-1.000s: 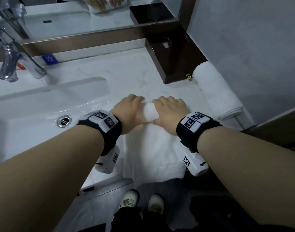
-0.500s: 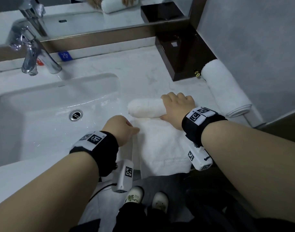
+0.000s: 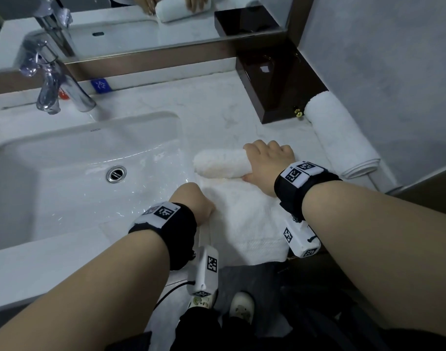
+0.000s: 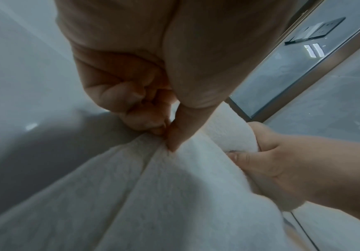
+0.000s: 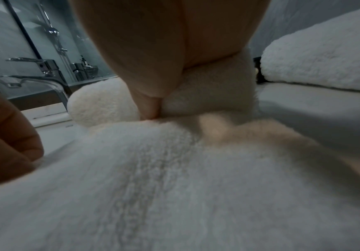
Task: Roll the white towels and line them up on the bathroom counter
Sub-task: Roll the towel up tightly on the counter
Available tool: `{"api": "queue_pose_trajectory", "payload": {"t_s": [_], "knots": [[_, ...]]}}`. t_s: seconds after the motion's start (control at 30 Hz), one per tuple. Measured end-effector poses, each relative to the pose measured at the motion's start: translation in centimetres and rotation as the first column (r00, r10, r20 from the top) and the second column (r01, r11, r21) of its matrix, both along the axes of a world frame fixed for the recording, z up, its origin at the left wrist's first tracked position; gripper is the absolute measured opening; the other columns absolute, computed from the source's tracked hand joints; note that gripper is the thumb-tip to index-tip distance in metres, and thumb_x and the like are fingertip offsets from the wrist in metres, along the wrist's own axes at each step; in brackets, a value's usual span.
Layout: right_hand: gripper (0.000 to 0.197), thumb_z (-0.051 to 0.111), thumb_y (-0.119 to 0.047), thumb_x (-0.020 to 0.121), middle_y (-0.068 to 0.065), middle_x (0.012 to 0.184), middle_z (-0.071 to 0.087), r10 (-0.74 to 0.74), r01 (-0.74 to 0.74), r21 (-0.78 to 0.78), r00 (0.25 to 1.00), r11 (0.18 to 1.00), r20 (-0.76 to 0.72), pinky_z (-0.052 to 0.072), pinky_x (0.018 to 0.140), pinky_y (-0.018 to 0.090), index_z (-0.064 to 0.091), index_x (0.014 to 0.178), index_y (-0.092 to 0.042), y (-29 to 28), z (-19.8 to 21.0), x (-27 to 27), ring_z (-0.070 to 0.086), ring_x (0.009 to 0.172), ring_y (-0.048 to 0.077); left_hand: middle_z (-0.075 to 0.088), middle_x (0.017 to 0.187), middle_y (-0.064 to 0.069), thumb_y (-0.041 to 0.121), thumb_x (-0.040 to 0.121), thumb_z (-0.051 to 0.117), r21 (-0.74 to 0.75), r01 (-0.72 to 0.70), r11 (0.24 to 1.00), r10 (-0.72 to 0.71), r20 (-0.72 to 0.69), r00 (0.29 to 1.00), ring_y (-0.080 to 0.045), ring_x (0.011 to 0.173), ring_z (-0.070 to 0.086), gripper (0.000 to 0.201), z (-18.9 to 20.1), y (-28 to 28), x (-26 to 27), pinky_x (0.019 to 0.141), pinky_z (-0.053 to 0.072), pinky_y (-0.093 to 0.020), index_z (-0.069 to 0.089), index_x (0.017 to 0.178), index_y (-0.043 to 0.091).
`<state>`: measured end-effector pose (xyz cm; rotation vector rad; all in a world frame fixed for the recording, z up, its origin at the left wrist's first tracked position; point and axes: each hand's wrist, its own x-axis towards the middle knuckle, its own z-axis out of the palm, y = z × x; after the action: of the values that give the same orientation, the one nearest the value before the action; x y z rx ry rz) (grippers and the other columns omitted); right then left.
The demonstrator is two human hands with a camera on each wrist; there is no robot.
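The right hand (image 3: 268,163) curls over the right end of the half-rolled towel (image 3: 223,163), fingers over the top and thumb tucked against its near side (the roll lies crosswise on the counter (image 3: 204,107), just right of the sink (image 3: 64,158)). The towel's unrolled part runs to the counter's front edge. The left hand (image 3: 194,201), fingers curled in, pinches the left edge of that flat part between thumb (image 4: 181,129) and fingertips. A finished rolled towel (image 3: 341,138) lies along the counter's right edge beside a dark box (image 3: 275,79)
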<state>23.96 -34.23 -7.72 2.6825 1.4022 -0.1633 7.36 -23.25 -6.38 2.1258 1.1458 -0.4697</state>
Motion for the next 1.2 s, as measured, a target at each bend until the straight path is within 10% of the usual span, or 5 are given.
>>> {"api": "queue_pose_trajectory", "payload": {"t_s": [0.37, 0.8, 1.07, 1.2], "knots": [[0.053, 0.053, -0.053, 0.086, -0.001, 0.125, 0.045, 0.004, -0.004, 0.002, 1.000, 1.000, -0.013, 0.033, 0.085, 0.040, 0.036, 0.128, -0.024, 0.0, 0.3, -0.1, 0.045, 0.107, 0.026, 0.072, 0.082, -0.022, 0.005, 0.081, 0.059, -0.117, -0.075, 0.990, 0.089, 0.124, 0.988, -0.037, 0.076, 0.071, 0.021, 0.6, 0.0, -0.6, 0.073, 0.060, -0.041, 0.069, 0.086, -0.012], [0.054, 0.052, -0.051, 0.087, -0.002, 0.127, 0.044, -0.010, 0.010, -0.006, 0.999, 1.000, -0.045, 0.033, 0.088, 0.040, 0.035, 0.131, -0.025, 0.0, 0.8, -0.2, 0.044, 0.110, 0.025, 0.073, 0.066, -0.013, 0.009, 0.077, 0.076, -0.193, -0.043, 0.980, 0.072, 0.148, 0.986, -0.029, 0.069, 0.074, 0.015, 0.3, 0.1, -1.6, 0.076, 0.061, -0.043, 0.063, 0.068, 0.008], [0.053, 0.053, -0.050, 0.087, -0.002, 0.126, 0.045, -0.006, 0.006, -0.005, 0.999, 1.000, -0.046, 0.033, 0.086, 0.039, 0.035, 0.130, -0.026, 0.1, 0.9, -0.2, 0.044, 0.110, 0.025, 0.065, 0.062, -0.002, 0.005, 0.080, 0.068, -0.163, -0.084, 0.983, 0.109, 0.152, 0.982, -0.011, 0.046, 0.059, 0.013, 0.0, 1.4, -2.1, 0.046, 0.043, -0.018, 0.060, 0.073, 0.013], [0.053, 0.053, -0.050, 0.086, -0.003, 0.126, 0.045, -0.004, 0.004, 0.008, 0.998, 1.000, -0.056, 0.033, 0.087, 0.039, 0.036, 0.130, -0.026, 0.0, 0.8, 0.0, 0.044, 0.111, 0.025, 0.068, 0.086, -0.017, 0.002, 0.085, 0.051, -0.177, -0.062, 0.982, 0.090, 0.155, 0.984, -0.032, 0.069, 0.071, 0.009, -0.9, 1.6, -2.3, 0.064, 0.061, -0.046, 0.057, 0.089, 0.007]]}}
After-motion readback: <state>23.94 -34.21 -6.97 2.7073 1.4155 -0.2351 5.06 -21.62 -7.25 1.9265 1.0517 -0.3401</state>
